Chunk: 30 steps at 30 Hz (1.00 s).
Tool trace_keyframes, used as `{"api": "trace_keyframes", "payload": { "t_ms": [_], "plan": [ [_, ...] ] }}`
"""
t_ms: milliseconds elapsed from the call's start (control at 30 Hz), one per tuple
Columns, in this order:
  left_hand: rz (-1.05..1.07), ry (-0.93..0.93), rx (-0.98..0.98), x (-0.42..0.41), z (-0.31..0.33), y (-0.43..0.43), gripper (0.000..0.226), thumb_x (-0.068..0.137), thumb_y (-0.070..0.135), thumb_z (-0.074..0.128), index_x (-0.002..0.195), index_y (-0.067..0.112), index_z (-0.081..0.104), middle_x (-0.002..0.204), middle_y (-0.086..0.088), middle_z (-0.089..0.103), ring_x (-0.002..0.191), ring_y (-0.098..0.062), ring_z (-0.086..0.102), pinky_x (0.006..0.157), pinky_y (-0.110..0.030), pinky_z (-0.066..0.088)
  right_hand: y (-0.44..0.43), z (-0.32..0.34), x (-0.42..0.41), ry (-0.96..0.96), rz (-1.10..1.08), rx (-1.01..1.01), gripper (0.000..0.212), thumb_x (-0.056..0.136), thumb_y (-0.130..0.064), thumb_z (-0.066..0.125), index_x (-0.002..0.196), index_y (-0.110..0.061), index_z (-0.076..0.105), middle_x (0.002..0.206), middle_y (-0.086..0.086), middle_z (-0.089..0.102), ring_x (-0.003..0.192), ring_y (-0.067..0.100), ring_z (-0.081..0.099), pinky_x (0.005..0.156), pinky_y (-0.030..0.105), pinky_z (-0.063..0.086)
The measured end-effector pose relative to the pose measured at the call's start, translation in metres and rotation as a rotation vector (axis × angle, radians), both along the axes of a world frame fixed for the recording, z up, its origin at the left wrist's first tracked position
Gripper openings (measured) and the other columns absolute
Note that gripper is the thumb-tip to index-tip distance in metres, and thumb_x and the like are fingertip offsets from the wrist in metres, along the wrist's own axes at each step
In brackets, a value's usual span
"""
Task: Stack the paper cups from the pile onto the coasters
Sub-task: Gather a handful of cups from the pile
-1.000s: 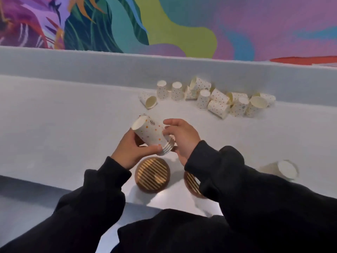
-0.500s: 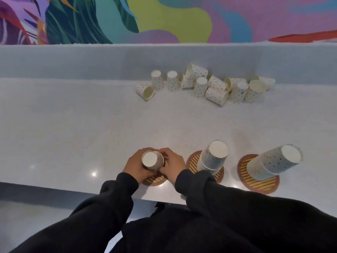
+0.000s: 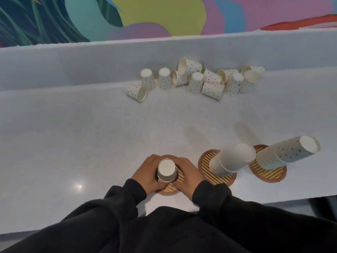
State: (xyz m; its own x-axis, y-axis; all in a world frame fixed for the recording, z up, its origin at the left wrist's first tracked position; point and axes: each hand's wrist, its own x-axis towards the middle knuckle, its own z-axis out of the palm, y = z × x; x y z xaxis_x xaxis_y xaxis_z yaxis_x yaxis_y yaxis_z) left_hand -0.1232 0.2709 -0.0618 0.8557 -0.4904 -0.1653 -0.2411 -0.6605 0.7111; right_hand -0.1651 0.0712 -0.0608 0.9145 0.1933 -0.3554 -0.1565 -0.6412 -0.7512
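A short stack of upside-down dotted paper cups (image 3: 167, 170) stands on the left striped coaster (image 3: 171, 189) near the counter's front edge. My left hand (image 3: 147, 174) grips the stack from the left and my right hand (image 3: 187, 175) grips it from the right. A taller cup stack (image 3: 231, 159) stands on the middle coaster (image 3: 207, 169), and the tallest stack (image 3: 286, 152) on the right coaster (image 3: 269, 175). The pile of loose cups (image 3: 196, 80) lies at the back of the counter, some upside down, some on their sides.
The grey counter (image 3: 82, 136) ends in a raised ledge (image 3: 73, 61) just behind the pile, below a colourful mural. My dark sleeves cover the front edge. One cup (image 3: 135, 91) lies on its side at the pile's left end.
A second ago both hands held the tilted stack in the air above the coaster; they have lowered it upright onto the left coaster. The camera view has risen, showing the two other stacks.
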Motion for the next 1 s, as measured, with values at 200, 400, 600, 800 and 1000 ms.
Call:
{"api": "trace_keyframes", "payload": {
  "t_ms": [200, 400, 600, 800, 1000],
  "plan": [
    [-0.099, -0.015, -0.028, 0.012, -0.010, -0.002, 0.077, 0.072, 0.044, 0.085, 0.127, 0.070, 0.037, 0.116, 0.040, 0.042, 0.109, -0.001, 0.045, 0.096, -0.018, 0.036, -0.004, -0.008, 0.002, -0.025, -0.085, -0.006, 0.075, 0.083, -0.018, 0.083, 0.143, -0.043, 0.045, 0.146, -0.017, 0.047, 0.132, -0.001, 0.044, 0.115, 0.023, 0.036],
    [-0.139, -0.030, 0.006, 0.017, -0.017, 0.005, 0.083, 0.069, 0.054, 0.084, 0.135, 0.063, 0.034, 0.114, 0.029, 0.042, 0.106, 0.000, 0.045, 0.093, -0.012, 0.035, -0.004, -0.018, 0.003, -0.053, -0.111, -0.015, 0.067, 0.082, -0.028, 0.084, 0.140, -0.037, 0.053, 0.146, -0.017, 0.052, 0.135, 0.002, 0.048, 0.116, 0.033, 0.042],
    [-0.112, -0.006, 0.044, 0.014, -0.020, 0.014, 0.085, 0.066, 0.049, 0.087, 0.137, 0.053, 0.041, 0.112, 0.032, 0.039, 0.104, 0.002, 0.045, 0.087, -0.005, 0.034, 0.004, -0.025, 0.007, -0.076, -0.093, -0.051, 0.067, 0.082, -0.039, 0.083, 0.141, -0.037, 0.053, 0.147, -0.015, 0.053, 0.137, 0.005, 0.048, 0.115, 0.040, 0.043],
    [-0.131, -0.020, 0.117, 0.014, -0.021, 0.019, 0.087, 0.067, 0.060, 0.084, 0.143, 0.036, 0.049, 0.121, 0.015, 0.051, 0.110, -0.006, 0.051, 0.090, -0.012, 0.036, 0.008, -0.021, 0.005, -0.057, -0.119, -0.005, 0.069, 0.079, -0.044, 0.084, 0.141, -0.031, 0.056, 0.145, -0.010, 0.055, 0.137, 0.007, 0.048, 0.116, 0.038, 0.040],
    [-0.159, 0.005, 0.141, 0.021, -0.018, 0.018, 0.087, 0.068, 0.060, 0.085, 0.142, 0.033, 0.049, 0.126, 0.011, 0.052, 0.108, -0.004, 0.049, 0.093, -0.016, 0.038, 0.007, -0.016, 0.005, -0.011, -0.113, -0.022, 0.068, 0.080, -0.039, 0.086, 0.141, -0.032, 0.057, 0.148, -0.011, 0.052, 0.137, 0.005, 0.046, 0.118, 0.030, 0.038]
  ]
}}
